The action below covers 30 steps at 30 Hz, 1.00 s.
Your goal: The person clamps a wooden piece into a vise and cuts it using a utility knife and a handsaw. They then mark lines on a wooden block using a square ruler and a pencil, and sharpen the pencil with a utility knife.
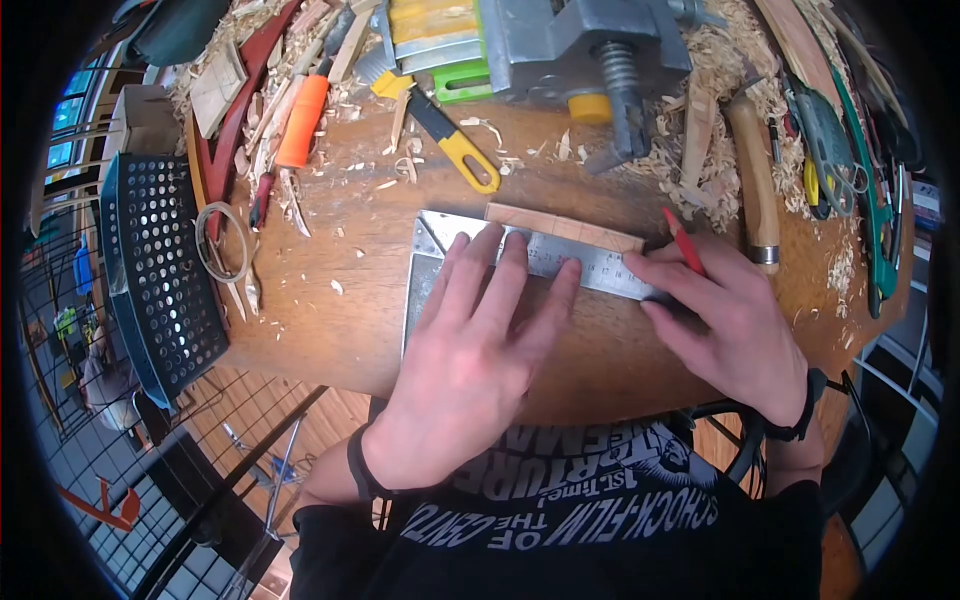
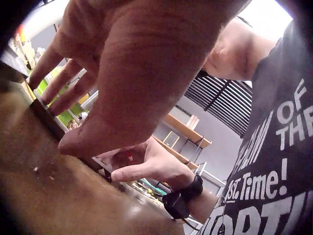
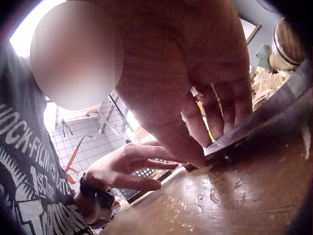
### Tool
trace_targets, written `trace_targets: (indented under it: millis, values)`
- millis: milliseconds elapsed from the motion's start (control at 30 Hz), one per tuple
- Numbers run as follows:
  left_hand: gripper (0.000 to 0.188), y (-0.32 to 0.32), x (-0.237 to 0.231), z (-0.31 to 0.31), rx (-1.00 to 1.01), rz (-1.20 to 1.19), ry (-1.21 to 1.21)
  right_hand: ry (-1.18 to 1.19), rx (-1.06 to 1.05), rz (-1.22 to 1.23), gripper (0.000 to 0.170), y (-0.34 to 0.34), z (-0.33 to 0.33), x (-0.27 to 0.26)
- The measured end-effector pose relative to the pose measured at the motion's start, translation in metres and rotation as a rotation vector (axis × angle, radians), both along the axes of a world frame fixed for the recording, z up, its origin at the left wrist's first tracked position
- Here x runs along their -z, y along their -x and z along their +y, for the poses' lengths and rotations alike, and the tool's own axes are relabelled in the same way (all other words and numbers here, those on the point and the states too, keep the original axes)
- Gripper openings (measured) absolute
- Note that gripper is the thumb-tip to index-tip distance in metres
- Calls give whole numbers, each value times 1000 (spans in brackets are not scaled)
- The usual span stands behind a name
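Observation:
A metal try square [image 1: 432, 236] with a marked blade lies on the wooden bench, and a thin wood strip [image 1: 565, 228] rests along the blade's far edge. My left hand [image 1: 465, 360] presses on the blade with spread, nearly straight fingers. At the blade's other end, my right hand [image 1: 730, 320] holds a red pencil [image 1: 685, 243] between its fingers, its index fingertip at the strip's end and its thumb by the blade's near edge. In the left wrist view, the left hand [image 2: 122, 73] spans the blade. The right wrist view shows the right hand [image 3: 195, 73] against the metal edge [image 3: 244, 129].
A grey vise [image 1: 570, 50] stands at the back, amid wood shavings. Nearby lie a yellow-black tool [image 1: 450, 140] and an orange-handled tool [image 1: 303, 122]. A perforated tray [image 1: 170, 270] is at the left; a wooden handle [image 1: 752, 175] and green saw [image 1: 880, 230] are at the right.

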<state>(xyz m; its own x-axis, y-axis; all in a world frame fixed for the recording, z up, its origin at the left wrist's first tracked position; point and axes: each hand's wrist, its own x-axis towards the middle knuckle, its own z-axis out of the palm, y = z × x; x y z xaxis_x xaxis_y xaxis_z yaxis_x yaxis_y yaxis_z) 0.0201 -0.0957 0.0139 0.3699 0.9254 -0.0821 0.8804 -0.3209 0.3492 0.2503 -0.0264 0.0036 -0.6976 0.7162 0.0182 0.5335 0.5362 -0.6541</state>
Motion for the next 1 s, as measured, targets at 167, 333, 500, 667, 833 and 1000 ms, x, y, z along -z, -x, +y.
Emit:
trace_targets:
  millis: [167, 333, 500, 667, 833, 1000]
  values:
    - [64, -3, -3, 2, -28, -52, 11, -34, -24, -66, 36, -3, -2, -2]
    - [64, -6, -1, 3, -44, -47, -7, -196, -67, -64, 31, -1, 0, -1]
    - [64, -6, -1, 4, -34, -36, -5, -214, -69, -44, 31, 0, 1, -1]
    - [64, -6, 0, 3, -29, -25, -3, -192, -69, -42, 31, 0, 2, -1]
    - [65, -6, 0, 3, -29, -11, 1, -179, -73, -45, 31, 1, 3, -2]
    - [67, -6, -4, 4, -28, -2, 42, -175, -74, -33, 31, 0, 4, 0]
